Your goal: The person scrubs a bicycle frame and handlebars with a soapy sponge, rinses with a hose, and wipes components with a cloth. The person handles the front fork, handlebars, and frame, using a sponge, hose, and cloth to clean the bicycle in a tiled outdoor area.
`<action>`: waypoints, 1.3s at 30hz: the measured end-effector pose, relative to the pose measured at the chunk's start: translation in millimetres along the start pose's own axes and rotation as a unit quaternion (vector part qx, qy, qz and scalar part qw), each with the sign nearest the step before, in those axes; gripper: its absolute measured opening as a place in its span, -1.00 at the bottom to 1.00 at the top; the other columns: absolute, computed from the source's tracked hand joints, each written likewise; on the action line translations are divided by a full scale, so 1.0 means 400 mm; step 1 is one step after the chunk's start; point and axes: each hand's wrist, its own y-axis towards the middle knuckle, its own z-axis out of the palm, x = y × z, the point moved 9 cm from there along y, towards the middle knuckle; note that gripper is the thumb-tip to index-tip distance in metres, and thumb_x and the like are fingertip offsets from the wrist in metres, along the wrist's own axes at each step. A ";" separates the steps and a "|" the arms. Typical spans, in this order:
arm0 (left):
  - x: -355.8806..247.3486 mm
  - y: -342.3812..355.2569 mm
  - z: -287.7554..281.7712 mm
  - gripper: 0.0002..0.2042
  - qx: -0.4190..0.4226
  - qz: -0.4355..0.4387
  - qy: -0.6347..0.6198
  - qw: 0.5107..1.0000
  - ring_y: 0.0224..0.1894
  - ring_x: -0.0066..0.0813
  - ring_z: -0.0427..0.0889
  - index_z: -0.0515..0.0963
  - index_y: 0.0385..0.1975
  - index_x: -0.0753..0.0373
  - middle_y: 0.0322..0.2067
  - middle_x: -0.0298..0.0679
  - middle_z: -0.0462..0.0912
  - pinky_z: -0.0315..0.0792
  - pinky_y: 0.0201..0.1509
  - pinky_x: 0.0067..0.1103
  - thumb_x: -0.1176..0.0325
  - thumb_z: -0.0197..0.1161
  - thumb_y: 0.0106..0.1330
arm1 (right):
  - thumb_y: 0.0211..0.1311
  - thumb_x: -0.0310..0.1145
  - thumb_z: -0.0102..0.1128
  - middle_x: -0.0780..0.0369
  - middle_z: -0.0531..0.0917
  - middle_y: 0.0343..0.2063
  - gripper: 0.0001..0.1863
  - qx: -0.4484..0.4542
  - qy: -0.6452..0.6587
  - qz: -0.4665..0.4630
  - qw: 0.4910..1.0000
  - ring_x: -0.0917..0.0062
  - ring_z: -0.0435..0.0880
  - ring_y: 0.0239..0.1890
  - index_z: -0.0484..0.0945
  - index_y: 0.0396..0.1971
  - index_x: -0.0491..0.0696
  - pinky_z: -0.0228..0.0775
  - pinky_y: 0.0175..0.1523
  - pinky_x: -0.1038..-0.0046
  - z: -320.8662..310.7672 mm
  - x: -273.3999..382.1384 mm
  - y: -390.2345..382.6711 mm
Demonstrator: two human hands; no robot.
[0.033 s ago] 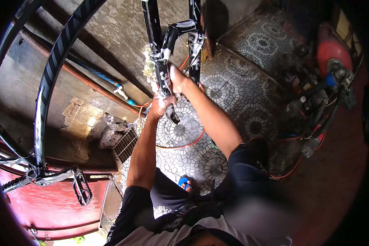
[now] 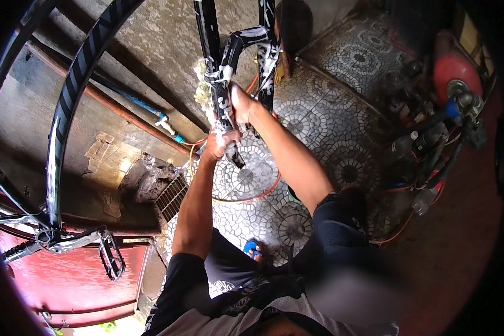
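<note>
Beneath us spreads a floor of pale mosaic tile (image 2: 302,120) set in round patterns. On the left a black bicycle frame (image 2: 61,117) bows past, its crank and pedal low down. Ahead of the person hangs a black bicycle fork (image 2: 208,36), streaked with white suds, its near leg pointing down over the tiles. An orange hose (image 2: 252,197) loops below it, near a metal drain grate (image 2: 171,197). Both hands are on that near leg: the left hand (image 2: 218,145) is wrapped around its lower end; the right hand (image 2: 242,106) lies against its right side higher up, fingers hidden, so I can't tell their grip. A yellowish, foamy wad (image 2: 202,92) shows at the leg's left side.
</note>
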 end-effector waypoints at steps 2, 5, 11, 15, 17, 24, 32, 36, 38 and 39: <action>-0.007 0.003 0.012 -0.74 0.026 0.024 -0.010 0.999 -0.42 -0.41 0.62 0.60 -0.59 0.23 -0.52 -0.26 0.65 0.47 -0.25 -0.45 0.16 0.18 0.15 | 0.43 0.21 -0.19 0.09 0.71 -0.44 -0.36 0.013 0.034 -0.056 0.998 0.32 0.72 -0.48 0.59 -0.22 -0.11 0.62 -0.39 0.25 0.016 0.016 0.005; 0.028 0.006 0.013 -0.74 0.052 0.000 0.048 0.998 -0.28 -0.38 0.65 0.64 -0.49 0.12 -0.48 -0.30 0.67 0.44 -0.08 -0.44 0.09 0.14 0.21 | 0.52 -0.07 -0.20 0.02 0.73 -0.40 -0.54 -0.046 -0.004 -0.187 0.981 0.34 0.76 -0.40 0.55 -0.17 -0.15 0.68 -0.31 0.31 -0.002 0.049 -0.036; 0.092 0.014 -0.008 -0.50 0.054 -0.049 -0.005 0.997 -0.20 -0.38 0.66 0.65 -0.50 0.15 -0.42 -0.31 0.71 0.42 0.06 -0.43 -0.17 0.02 0.30 | 0.53 -0.32 -0.17 0.17 0.70 -0.19 -0.68 -0.207 -0.112 -0.112 0.965 0.40 0.71 -0.19 0.53 0.03 -0.13 0.61 -0.01 0.28 -0.146 -0.016 -0.067; 0.099 0.013 -0.011 -0.39 0.069 -0.056 -0.005 0.996 -0.30 -0.39 0.64 0.63 -0.53 0.23 -0.44 -0.27 0.69 0.47 -0.06 -0.37 -0.29 0.05 0.27 | 0.42 -0.34 -0.03 0.28 0.61 -0.36 -0.87 -0.135 -0.102 -0.245 0.955 0.54 0.59 -0.35 0.52 -0.23 0.01 0.48 -0.19 0.36 -0.128 0.011 -0.064; 0.074 0.015 -0.027 -0.36 0.053 0.006 0.017 0.998 -0.27 -0.34 0.66 0.64 -0.52 0.24 -0.41 -0.23 0.70 0.48 -0.05 -0.35 -0.30 -0.03 0.33 | 0.35 -0.37 0.06 0.25 0.58 -0.39 -0.88 -0.255 -0.318 -0.284 0.868 0.52 0.57 -0.29 0.52 -0.22 -0.05 0.42 -0.14 0.38 -0.132 0.028 -0.146; 0.074 -0.015 -0.034 -0.65 0.060 -0.027 -0.105 0.992 -0.33 -0.40 0.65 0.61 -0.59 0.27 -0.48 -0.24 0.68 0.48 -0.12 -0.47 0.17 0.11 0.34 | 0.30 -0.37 0.28 0.16 0.66 -0.28 -0.57 -0.205 -0.676 -0.042 0.707 0.50 0.64 -0.31 0.39 0.10 -0.17 0.48 -0.19 0.40 -0.156 -0.008 -0.583; 0.053 -0.002 -0.009 -0.53 0.082 0.048 -0.161 0.982 -0.42 -0.38 0.57 0.52 -0.47 0.31 -0.50 -0.20 0.58 0.47 -0.22 -0.43 -0.07 0.35 0.28 | 0.16 -0.35 0.19 0.08 0.76 -0.23 -0.80 -0.225 -0.823 0.343 0.394 0.10 0.75 -0.12 0.73 -0.34 -0.11 0.59 -0.06 0.07 -0.616 -0.392 -0.779; 0.086 0.002 -0.011 -0.83 0.030 -0.028 -0.057 0.998 -0.40 -0.35 0.64 0.56 -0.43 0.31 -0.49 -0.17 0.64 0.53 -0.21 -0.41 0.37 0.35 0.09 | 0.19 -0.33 0.19 0.07 0.73 -0.07 -0.73 -0.314 -0.787 0.347 0.403 0.15 0.70 0.03 0.72 -0.17 -0.10 0.54 0.07 0.08 -0.885 -0.539 -0.819; 0.100 -0.003 0.000 -0.82 -0.003 -0.100 -0.143 0.985 -0.44 -0.38 0.62 0.55 -0.42 0.32 -0.52 -0.19 0.62 0.51 -0.26 -0.46 0.41 0.38 0.03 | 0.19 -0.34 0.18 0.07 0.72 -0.05 -0.71 -0.316 -0.773 0.369 0.408 0.15 0.69 0.04 0.71 -0.14 -0.09 0.54 0.08 0.09 -0.951 -0.584 -0.847; 0.095 0.000 0.003 -0.82 -0.013 -0.111 -0.161 0.981 -0.47 -0.40 0.59 0.54 -0.43 0.31 -0.54 -0.21 0.59 0.49 -0.30 -0.48 0.41 0.37 0.02 | 0.19 -0.35 0.17 0.07 0.72 -0.04 -0.70 -0.304 -0.772 0.381 0.408 0.15 0.69 0.05 0.71 -0.12 -0.09 0.55 0.08 0.09 -0.963 -0.601 -0.859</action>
